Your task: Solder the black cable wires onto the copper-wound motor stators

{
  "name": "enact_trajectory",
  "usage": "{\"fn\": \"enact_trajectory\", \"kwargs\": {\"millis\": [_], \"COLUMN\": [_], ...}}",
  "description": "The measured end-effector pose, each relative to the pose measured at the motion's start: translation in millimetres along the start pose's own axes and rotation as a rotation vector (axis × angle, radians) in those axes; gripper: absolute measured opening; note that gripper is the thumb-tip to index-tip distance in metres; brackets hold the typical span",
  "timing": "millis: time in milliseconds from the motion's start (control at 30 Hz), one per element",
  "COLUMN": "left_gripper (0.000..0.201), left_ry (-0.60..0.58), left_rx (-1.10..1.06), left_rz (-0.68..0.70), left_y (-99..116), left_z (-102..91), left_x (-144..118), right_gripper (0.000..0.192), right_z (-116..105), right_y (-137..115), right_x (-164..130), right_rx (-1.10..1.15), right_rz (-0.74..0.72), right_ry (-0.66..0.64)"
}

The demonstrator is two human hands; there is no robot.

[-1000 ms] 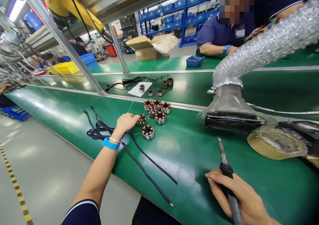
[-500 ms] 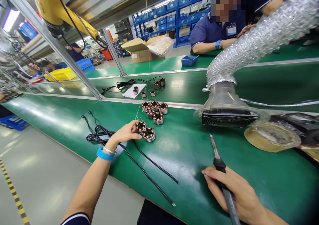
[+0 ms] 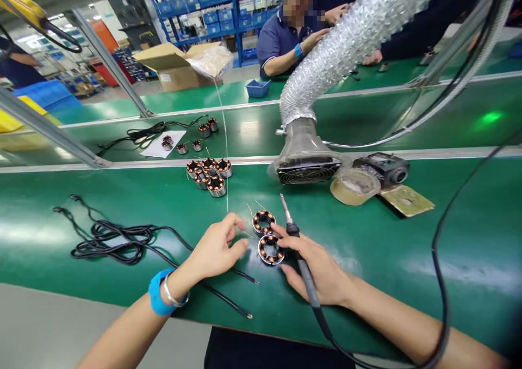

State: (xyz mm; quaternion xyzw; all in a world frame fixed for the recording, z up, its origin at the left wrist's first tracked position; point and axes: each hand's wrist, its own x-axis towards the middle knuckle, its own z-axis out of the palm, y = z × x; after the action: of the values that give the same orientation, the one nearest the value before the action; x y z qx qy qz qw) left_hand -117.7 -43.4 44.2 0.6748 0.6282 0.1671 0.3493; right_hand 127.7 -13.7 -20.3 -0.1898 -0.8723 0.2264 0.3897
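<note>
My right hand (image 3: 316, 268) holds a soldering iron (image 3: 305, 276) between thumb and fingers, its tip pointing away from me. The same hand's fingertips touch two motor stators, ring-shaped with copper coils: the nearer stator (image 3: 261, 257) and the farther stator (image 3: 255, 228), which sit side by side. Just left of them is my left hand (image 3: 218, 246), its fingers curled. A thin solder wire (image 3: 227, 184) runs down to this hand, and a short end shows past its fingertips. Fine leads stick up from the farther stator.
Several stators (image 3: 216, 186) stand grouped at the bench's back edge. Coiled black cables (image 3: 122, 244) lie left. A fume extractor (image 3: 305, 170) with a silver duct, a tape roll (image 3: 354, 186) and a black device (image 3: 385, 168) stand behind right. A co-worker (image 3: 277, 42) sits opposite.
The two stators now lie farther right, away from the back group. My right hand has come in from the right to touch them, still with the iron. The view has turned right.
</note>
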Motion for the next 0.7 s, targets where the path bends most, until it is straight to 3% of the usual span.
{"fn": "enact_trajectory", "kwargs": {"millis": [133, 267, 500, 567, 700], "left_gripper": [0.030, 0.035, 0.040, 0.034, 0.042], "left_ry": [-0.064, -0.074, -0.287, -0.376, -0.440], "left_rx": [0.044, 0.194, 0.269, 0.129, -0.463], "left_rz": [0.138, 0.081, 0.147, 0.118, -0.116], "left_y": [4.5, 0.1, 3.2, 7.5, 12.4], "left_z": [2.2, 0.3, -13.7, -7.5, 20.3], "left_x": [3.0, 1.0, -3.4, 3.6, 25.3], "right_gripper": [0.054, 0.052, 0.051, 0.048, 0.039], "right_z": [0.2, 3.3, 10.6, 10.1, 6.3], "right_y": [-1.6, -3.1, -3.0, -6.6, -12.1], "right_x": [3.7, 9.5, 16.2, 11.6, 0.0], "right_rx": [0.002, -0.001, -0.052, -0.111, -0.279], "right_rz": [-0.025, -0.070, -0.115, -0.090, -0.011], "right_ry": [0.024, 0.039, -0.024, 0.013, 0.108]}}
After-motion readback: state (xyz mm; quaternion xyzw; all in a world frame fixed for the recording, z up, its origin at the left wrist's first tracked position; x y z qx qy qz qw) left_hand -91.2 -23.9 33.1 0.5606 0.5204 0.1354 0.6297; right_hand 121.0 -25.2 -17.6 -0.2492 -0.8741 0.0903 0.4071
